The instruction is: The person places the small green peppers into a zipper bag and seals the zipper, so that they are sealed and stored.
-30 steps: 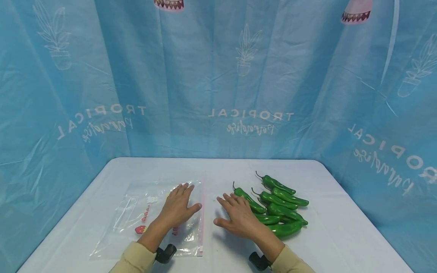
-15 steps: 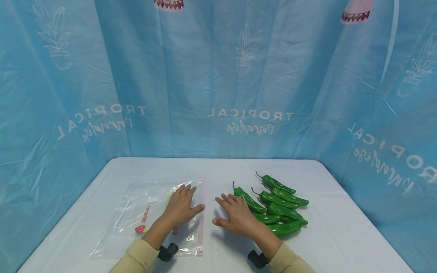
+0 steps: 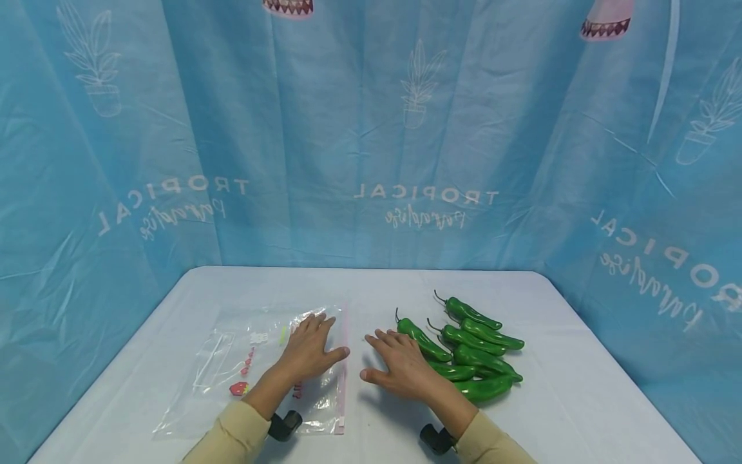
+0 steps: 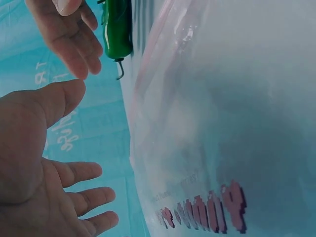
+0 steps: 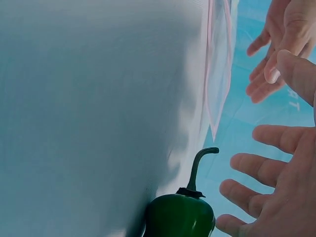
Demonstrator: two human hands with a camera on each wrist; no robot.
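A clear plastic zip bag (image 3: 214, 406) with a pink seal edge and red printed strawberries lies flat on the left half of the table. Over its right part hovers my left hand (image 3: 307, 351), fingers extended and thumb spread, holding nothing. My right hand (image 3: 400, 367) hangs just left of several green chili peppers (image 3: 484, 357), also with fingers extended and nothing held. The nearest green pepper (image 5: 180, 217), stem up in the right wrist view, sits beside its fingertips. Printed pink lettering on the bag (image 4: 212, 210) shows below the left hand in the left wrist view.
A white table (image 3: 371, 283) carries the bag and the peppers, which lie in a loose heap at the right. Blue printed curtains (image 3: 324, 129) enclose the back and both sides. A black wrist camera (image 3: 284, 426) is strapped at each sleeve.
My left hand has shifted slightly to the right over the bag. My right hand has drifted a touch left. The bag and peppers lie as before.
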